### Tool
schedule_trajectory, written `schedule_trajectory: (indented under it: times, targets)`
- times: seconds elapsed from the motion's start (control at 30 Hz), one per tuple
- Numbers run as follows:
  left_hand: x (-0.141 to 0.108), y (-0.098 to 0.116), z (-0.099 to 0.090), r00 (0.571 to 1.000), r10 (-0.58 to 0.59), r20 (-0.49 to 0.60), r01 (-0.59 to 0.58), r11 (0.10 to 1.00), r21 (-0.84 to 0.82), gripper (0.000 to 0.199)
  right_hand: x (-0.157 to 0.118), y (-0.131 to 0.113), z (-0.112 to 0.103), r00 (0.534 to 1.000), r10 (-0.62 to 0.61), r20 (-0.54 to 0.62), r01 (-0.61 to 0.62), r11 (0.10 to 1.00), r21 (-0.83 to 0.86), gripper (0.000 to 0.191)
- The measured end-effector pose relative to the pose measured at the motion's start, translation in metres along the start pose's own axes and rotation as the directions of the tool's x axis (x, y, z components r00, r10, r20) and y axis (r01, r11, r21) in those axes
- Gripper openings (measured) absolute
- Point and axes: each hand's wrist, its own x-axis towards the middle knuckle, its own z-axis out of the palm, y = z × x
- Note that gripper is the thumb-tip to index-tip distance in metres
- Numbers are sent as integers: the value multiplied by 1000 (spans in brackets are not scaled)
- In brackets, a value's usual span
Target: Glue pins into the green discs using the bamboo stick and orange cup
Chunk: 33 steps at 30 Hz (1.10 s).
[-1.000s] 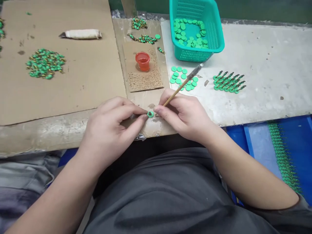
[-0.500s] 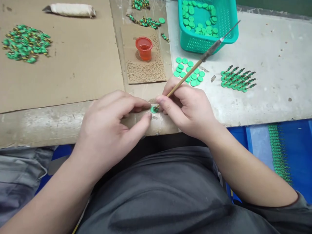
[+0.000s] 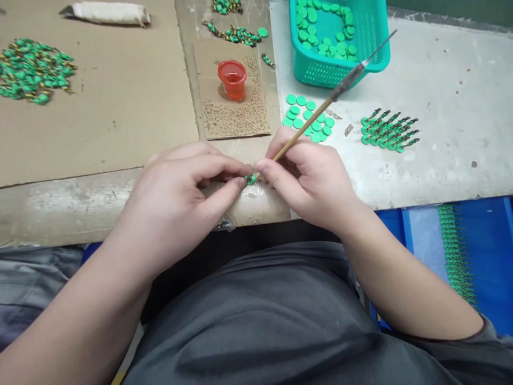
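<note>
A small green disc with a dark piece on it lies at the table's front edge, between my hands. My left hand has thumb and forefinger closed on the disc's left side. In my right hand is a thin wooden brush, its dark ferrule and fine tip pointing up and right. The brush's lower end is beside the disc, partly hidden by my right fingertips.
A red cup stands on a cardboard piece. Behind are a teal basket of green discs, loose discs, rows of assembled pieces, a green pile and a wrapped tool.
My left thumb and forefinger have closed in on the disc's left side. The dark piece now sits nearer the left fingertips. The view has shifted slightly, and my right hand still holds the brush.
</note>
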Motion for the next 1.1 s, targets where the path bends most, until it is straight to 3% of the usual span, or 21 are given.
schedule_trajectory:
  times: [0.17, 0.53, 0.8, 1.1]
  targets:
    - [0, 1, 3, 998, -65, -14, 65, 998, -27, 23, 9, 4, -1, 987, -138, 76, 141, 989, -38, 37]
    - [1, 6, 1, 994, -105, 3, 105, 993, -45, 24, 12, 6, -2, 989, -62, 131, 61, 998, 11, 39]
    - [1, 6, -1, 998, -59, 3, 59, 998, -26, 22, 12, 3, 0, 989, -52, 137, 51, 999, 5, 24]
    - [0, 4, 1, 1000, -22, -7, 22, 1000, -2, 24, 12, 7, 10, 989, -71, 131, 72, 997, 2, 30]
